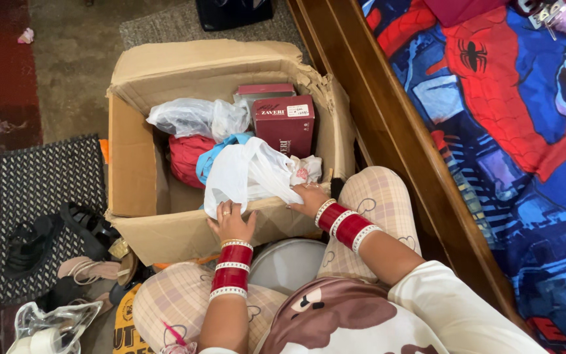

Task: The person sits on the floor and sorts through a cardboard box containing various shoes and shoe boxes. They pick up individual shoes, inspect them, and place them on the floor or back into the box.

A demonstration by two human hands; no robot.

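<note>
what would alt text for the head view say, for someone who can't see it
Seen from above, a seated person's left hand and right hand grip a white plastic bag at the near edge of an open cardboard box. The box also holds maroon boxes, a clear bag and a red bundle.

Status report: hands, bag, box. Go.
Left hand gripping white plastic bag at cardboard box front edge. Right hand on bag too. Maroon boxes behind.

Home bedroom: wooden bed (388, 124) (cartoon bedsheet (506, 118)), sandals (67, 229).
</note>
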